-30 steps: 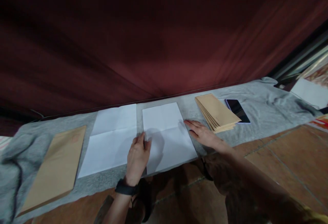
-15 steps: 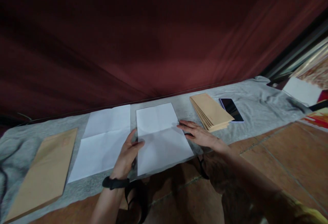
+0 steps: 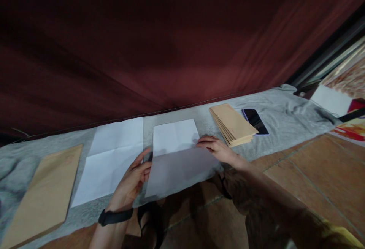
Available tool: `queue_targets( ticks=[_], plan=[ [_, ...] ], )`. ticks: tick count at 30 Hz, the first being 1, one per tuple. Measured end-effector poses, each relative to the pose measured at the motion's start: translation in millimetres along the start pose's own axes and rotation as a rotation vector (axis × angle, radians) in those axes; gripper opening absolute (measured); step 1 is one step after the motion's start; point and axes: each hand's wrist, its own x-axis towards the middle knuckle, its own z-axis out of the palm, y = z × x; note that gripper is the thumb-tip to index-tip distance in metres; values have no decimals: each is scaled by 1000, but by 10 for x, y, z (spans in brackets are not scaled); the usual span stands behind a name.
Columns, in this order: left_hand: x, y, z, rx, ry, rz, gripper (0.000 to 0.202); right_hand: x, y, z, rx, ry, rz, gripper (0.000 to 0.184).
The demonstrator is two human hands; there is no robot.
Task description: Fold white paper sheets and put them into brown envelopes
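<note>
A creased white sheet of paper [image 3: 173,137] lies in front of me, its near half shaded and tilted up from the crease. My right hand [image 3: 215,149] has its fingers bent together on the sheet's right edge at the crease. My left hand [image 3: 134,178], with a black band at the wrist, is beside the left edge, index finger and thumb spread apart; its lower fingertips come close to the paper, and I cannot tell whether they touch. To the left lies a second creased white sheet [image 3: 115,135].
A large brown envelope [image 3: 45,192] lies at far left. On the right is a stack of small brown envelopes [image 3: 232,121], partly over a dark phone [image 3: 256,121]. All rest on a grey cloth [image 3: 285,112] before a dark red curtain [image 3: 171,51]. Tiled floor [image 3: 322,165] is below.
The middle sheet's near half has tilted up and turned greyer. My left hand has drawn slightly left and down, and my right hand's fingers have bent closer together at the edge.
</note>
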Motion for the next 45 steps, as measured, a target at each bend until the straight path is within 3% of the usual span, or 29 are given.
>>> queue_targets(
  ticks=[7, 11, 17, 20, 24, 35, 45],
  plan=[
    [65, -2, -47, 61, -97, 106, 65, 64, -6, -21, 116, 12, 28, 33],
    [279, -77, -11, 186, -6, 215, 44, 78, 43, 61, 95, 69, 105, 24],
    [421, -76, -9, 606, 122, 401, 21, 116, 62, 100, 71, 103, 190, 20],
    [394, -23, 13, 807, 193, 409, 22, 139, 66, 93, 90, 123, 227, 21],
    [356, -2, 36, 900, 192, 479, 33, 138, 82, 106, 77, 141, 279, 22],
    [385, -24, 137, 1074, 194, 352, 39, 131, -42, 128, -218, 84, 448, 23],
    [333, -2, 225, 1283, 289, 232, 44, 197, -149, 102, -237, 47, 547, 24]
  ],
)
